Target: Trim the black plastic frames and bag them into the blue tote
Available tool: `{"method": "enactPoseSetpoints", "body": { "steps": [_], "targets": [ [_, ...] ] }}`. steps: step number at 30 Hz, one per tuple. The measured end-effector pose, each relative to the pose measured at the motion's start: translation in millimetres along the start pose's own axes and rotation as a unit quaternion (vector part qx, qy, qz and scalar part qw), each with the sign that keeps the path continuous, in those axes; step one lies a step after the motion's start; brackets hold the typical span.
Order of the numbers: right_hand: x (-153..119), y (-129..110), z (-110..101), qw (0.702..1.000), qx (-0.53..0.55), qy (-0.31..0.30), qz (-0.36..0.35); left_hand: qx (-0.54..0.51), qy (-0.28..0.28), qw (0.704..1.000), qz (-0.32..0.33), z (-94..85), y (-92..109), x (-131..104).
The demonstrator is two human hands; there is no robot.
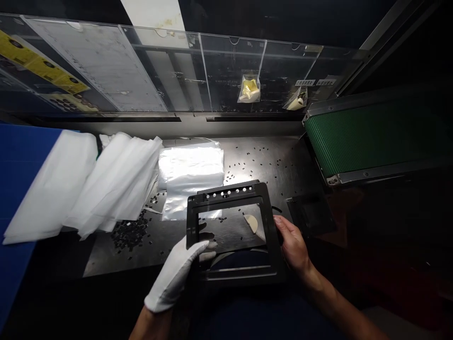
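Observation:
A black rectangular frame [272,236] with a large opening and a row of small holes along its top bar is held up near the table's front edge. My left hand [177,271], in a white glove, grips its left side, with fingertips showing through the opening. On the right side, my bare right hand [293,241] has its fingers closed on the frame's edge. Through the opening show the metal table and a pale rounded piece [252,224]. Clear plastic bags [191,170] lie just behind the frame.
White soft sheets or sleeves [116,179] lie at the left, beside a pile of small black pieces [130,232]. More black bits are scattered across the metal table [293,170]. A green conveyor belt [371,132] stands at the right. Clear panels [226,71] line the back.

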State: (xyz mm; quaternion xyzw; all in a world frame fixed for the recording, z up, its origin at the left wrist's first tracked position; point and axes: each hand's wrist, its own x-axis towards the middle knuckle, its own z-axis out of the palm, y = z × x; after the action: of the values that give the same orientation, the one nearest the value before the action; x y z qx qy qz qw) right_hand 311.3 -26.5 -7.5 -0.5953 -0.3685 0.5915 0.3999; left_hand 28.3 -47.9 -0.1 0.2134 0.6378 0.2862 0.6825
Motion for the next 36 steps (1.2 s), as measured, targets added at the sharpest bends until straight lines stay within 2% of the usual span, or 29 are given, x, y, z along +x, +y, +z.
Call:
{"method": "enactPoseSetpoints", "body": {
  "steps": [5,8,11,14,16,19,22,26,29,33,36],
  "targets": [
    [4,30,9,0.997,-0.072,0.008,0.008,-0.024,0.017,0.998,-0.06,-13.8,-14,11],
    [-1,57,-2,0.991,-0.124,0.039,0.034,-0.036,0.018,0.994,-0.105,-15.5,-23,27],
    [-10,82,-32,0.975,-0.2,0.083,0.057,-0.036,0.008,0.991,-0.132,-9.5,-32,46],
    [-13,103,-81,0.945,-0.285,0.136,0.079,-0.032,0.015,0.992,-0.122,4.3,-45,64],
    [-5,116,-118,0.922,-0.335,0.165,0.099,-0.031,0.029,0.992,-0.115,16.7,-54,73],
    [25,135,-169,0.894,-0.388,0.184,0.126,-0.044,0.056,0.991,-0.113,41.4,-69,80],
    [65,153,-205,0.884,-0.41,0.172,0.145,-0.065,0.095,0.989,-0.098,77.3,-80,75],
    [110,173,-230,0.896,-0.394,0.133,0.157,-0.075,0.149,0.978,-0.124,136.9,-87,59],
    [130,181,-242,0.902,-0.384,0.102,0.17,-0.078,0.186,0.967,-0.156,173.2,-93,50],
    [142,183,-254,0.901,-0.388,0.058,0.185,-0.04,0.204,0.963,-0.171,198.2,-105,45],
    [137,177,-263,0.906,-0.382,0.038,0.177,-0.02,0.202,0.967,-0.156,210.2,-106,49]
  ]
}}
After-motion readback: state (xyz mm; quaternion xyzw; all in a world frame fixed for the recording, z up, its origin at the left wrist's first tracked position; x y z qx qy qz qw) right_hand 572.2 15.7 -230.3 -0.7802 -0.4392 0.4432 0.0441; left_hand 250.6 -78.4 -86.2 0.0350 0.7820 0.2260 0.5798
